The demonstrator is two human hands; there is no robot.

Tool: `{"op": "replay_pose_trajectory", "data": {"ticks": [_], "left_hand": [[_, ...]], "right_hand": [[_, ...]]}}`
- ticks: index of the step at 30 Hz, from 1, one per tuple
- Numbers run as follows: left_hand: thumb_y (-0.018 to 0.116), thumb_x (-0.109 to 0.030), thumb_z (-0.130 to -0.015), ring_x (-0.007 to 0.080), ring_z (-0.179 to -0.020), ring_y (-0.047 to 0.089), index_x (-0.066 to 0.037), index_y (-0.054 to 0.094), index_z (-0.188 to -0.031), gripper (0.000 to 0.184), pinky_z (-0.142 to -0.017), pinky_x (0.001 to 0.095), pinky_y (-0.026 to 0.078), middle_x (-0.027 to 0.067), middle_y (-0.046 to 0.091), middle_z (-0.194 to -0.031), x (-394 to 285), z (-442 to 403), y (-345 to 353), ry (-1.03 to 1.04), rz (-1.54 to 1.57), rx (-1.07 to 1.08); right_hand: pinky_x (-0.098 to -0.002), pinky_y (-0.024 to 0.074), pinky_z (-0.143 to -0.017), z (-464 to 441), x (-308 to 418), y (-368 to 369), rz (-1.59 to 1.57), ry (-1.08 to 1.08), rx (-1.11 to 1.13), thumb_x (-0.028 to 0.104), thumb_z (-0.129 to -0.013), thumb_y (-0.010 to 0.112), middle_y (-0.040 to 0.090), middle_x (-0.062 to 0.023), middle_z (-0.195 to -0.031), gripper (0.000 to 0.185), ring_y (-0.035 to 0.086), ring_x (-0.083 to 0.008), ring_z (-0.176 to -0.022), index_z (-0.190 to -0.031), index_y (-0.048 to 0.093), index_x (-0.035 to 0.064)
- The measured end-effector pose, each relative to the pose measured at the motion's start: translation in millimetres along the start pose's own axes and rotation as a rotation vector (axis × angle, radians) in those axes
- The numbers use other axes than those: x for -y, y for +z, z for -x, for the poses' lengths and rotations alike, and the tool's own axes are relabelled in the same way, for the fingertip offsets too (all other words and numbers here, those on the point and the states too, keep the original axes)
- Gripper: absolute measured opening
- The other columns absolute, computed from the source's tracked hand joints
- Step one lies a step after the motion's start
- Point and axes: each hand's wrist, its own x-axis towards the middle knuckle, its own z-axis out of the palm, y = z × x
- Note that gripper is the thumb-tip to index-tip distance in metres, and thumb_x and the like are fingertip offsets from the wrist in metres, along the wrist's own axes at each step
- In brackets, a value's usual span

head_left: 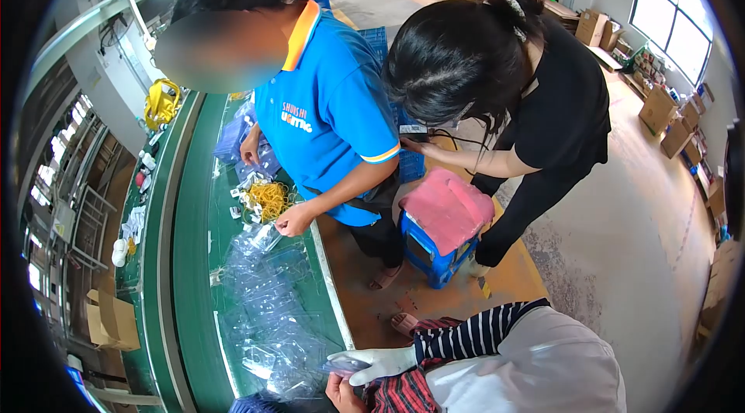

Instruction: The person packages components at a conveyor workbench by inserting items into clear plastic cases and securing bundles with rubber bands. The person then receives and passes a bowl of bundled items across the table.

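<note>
At the bottom, beside the belt's edge, my right hand (pixel 380 363), in a white glove below a black-and-white striped sleeve, closes on a small clear plastic piece (pixel 347 366). My left hand (pixel 341 394), bare and partly cut off by the frame, grips the piece from below; its fingertips are partly hidden. Near both hands lies a long heap of clear plastic pieces (pixel 272 335) on the green belt (pixel 194 258). Farther up the belt is a bundle of yellow cords (pixel 268 199) with white ends.
A person in a blue shirt (pixel 334 102) stands at the belt, one hand by the plastic. Another in black (pixel 566 95) leans over, holding a dark device. Between us stands a blue stool (pixel 434 258) with a pink cushion (pixel 446 211). A cardboard box (pixel 114 321) is across the belt.
</note>
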Motion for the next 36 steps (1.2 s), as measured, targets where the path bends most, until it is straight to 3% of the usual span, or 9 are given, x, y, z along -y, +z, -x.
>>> {"op": "replay_pose_trajectory", "data": {"ticks": [1,4,7,10,12,14,17,21,36], "left_hand": [[0.055,-0.017,-0.090,0.0087,-0.053,0.043,-0.005,0.052,-0.083,0.014,-0.048,0.0256,0.038,-0.0008,0.047,-0.063,3,0,2,0.050,-0.050,-0.008],[0.055,-0.015,-0.089,0.0089,-0.054,0.045,-0.004,0.054,-0.085,0.012,-0.047,0.0253,0.037,0.0001,0.051,-0.065,-14,-1,-2,-0.847,0.836,-0.054],[0.049,-0.013,-0.090,0.0084,-0.052,0.046,-0.001,0.057,-0.086,0.015,-0.044,0.0240,0.035,0.0011,0.054,-0.066,-19,-14,-3,0.075,-0.023,0.019],[0.049,-0.020,-0.089,0.0133,-0.058,0.047,-0.003,0.047,-0.075,0.022,-0.055,0.0247,0.039,0.0064,0.050,-0.067,-13,-9,4,-0.395,0.682,-0.152],[0.042,-0.018,-0.084,0.0135,-0.059,0.044,-0.004,0.045,-0.074,0.018,-0.056,0.0253,0.035,0.0059,0.049,-0.065,-31,-20,-1,-0.527,0.855,-0.340],[0.043,-0.018,-0.087,0.0136,-0.057,0.044,-0.006,0.041,-0.072,0.019,-0.055,0.0255,0.035,0.0051,0.045,-0.065,-20,-20,-8,-0.561,0.927,-0.402],[0.044,-0.021,-0.096,0.0123,-0.056,0.045,-0.006,0.047,-0.076,0.025,-0.052,0.0253,0.038,0.0055,0.051,-0.068,3,-13,-19,-0.633,0.810,-0.508],[0.051,-0.015,-0.096,0.0073,-0.060,0.050,-0.001,0.059,-0.098,0.016,-0.052,0.0207,0.043,0.0058,0.063,-0.080,19,-26,-37,-0.698,0.738,-0.576],[0.060,-0.015,-0.092,0.0093,-0.067,0.058,0.002,0.062,-0.098,0.018,-0.057,0.0209,0.046,0.0087,0.067,-0.086,67,-75,-90,-0.573,0.432,-0.808]], "right_hand": [[-0.0314,0.0294,-0.106,0,-2,0,-0.050,-0.021,0.006,0.033,-0.091,0.059,0.041,-0.0118,-0.135,0.069,0.037,-0.0192,-0.127,-0.141,0.027,-0.0011],[-0.0276,0.0321,-0.101,-2,-3,-7,-0.243,0.027,0.103,0.032,-0.089,0.059,0.045,-0.0056,-0.128,0.070,0.044,-0.0137,-0.115,-0.143,0.026,0.0009],[-0.0268,0.0349,-0.097,-4,0,-10,-0.398,0.125,0.115,0.038,-0.089,0.057,0.048,-0.0038,-0.121,0.071,0.047,-0.0129,-0.110,-0.141,0.030,-0.0003],[-0.0260,0.0416,-0.088,1,1,-11,-0.636,0.155,-0.092,0.027,-0.094,0.049,0.054,-0.0036,-0.115,0.052,0.052,-0.0132,-0.102,-0.137,0.037,0.0003],[-0.0350,0.0494,-0.079,1,18,-20,-0.872,0.173,-0.258,0.034,-0.093,0.049,0.058,-0.0067,-0.106,0.046,0.059,-0.0192,-0.096,-0.129,0.046,0.0074],[-0.0440,0.0485,-0.086,6,9,-40,-1.063,0.076,-0.087,0.037,-0.093,0.047,0.056,-0.0094,-0.118,0.051,0.057,-0.0267,-0.107,-0.135,0.041,0.0079],[-0.0473,0.0441,-0.093,12,27,-35,-0.821,0.203,-0.214,0.043,-0.092,0.047,0.045,-0.0125,-0.137,0.059,0.047,-0.0330,-0.122,-0.140,0.035,0.0102],[-0.0508,0.0391,-0.098,12,18,-34,-0.797,0.205,-0.146,0.047,-0.092,0.046,0.038,-0.0149,-0.142,0.065,0.039,-0.0372,-0.128,-0.144,0.031,0.0104],[-0.0485,0.0389,-0.098,0,21,-29,-0.779,0.203,-0.048,0.056,-0.091,0.042,0.034,-0.0162,-0.144,0.072,0.037,-0.0363,-0.129,-0.144,0.028,0.0095]]}}
